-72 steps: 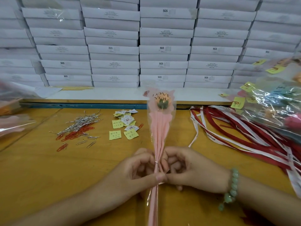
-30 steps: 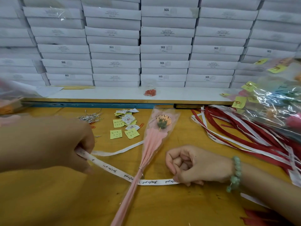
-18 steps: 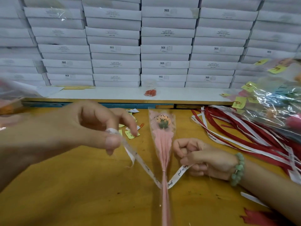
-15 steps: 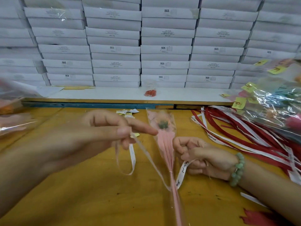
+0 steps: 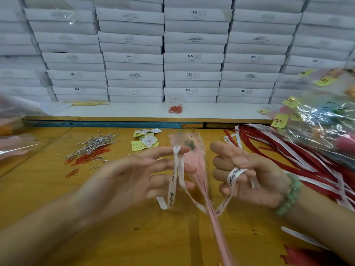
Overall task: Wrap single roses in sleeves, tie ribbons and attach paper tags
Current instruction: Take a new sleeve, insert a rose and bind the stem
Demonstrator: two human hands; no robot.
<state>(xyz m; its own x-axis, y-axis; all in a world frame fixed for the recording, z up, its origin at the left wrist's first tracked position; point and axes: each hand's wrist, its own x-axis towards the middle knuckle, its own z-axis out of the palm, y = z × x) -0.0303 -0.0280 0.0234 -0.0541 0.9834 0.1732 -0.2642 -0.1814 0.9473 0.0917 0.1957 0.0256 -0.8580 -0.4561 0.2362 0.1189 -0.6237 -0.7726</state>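
2 hands flank rose (image 5: 194, 164): ribbon (image 5: 171, 186) drapes straight-fingered left hand (image 5: 130, 181), right hand (image 5: 255, 179) pinches it.

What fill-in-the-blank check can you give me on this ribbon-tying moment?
1. The white printed ribbon wraps the clear-sleeved pink rose, which sits ____ the left hand and right hand holding its ends.
2. The green bead bracelet is on the ____ wrist.
3. The loose silver and red paper clips lie ____ of the small yellow paper tags.
Missing words: between; right; left.
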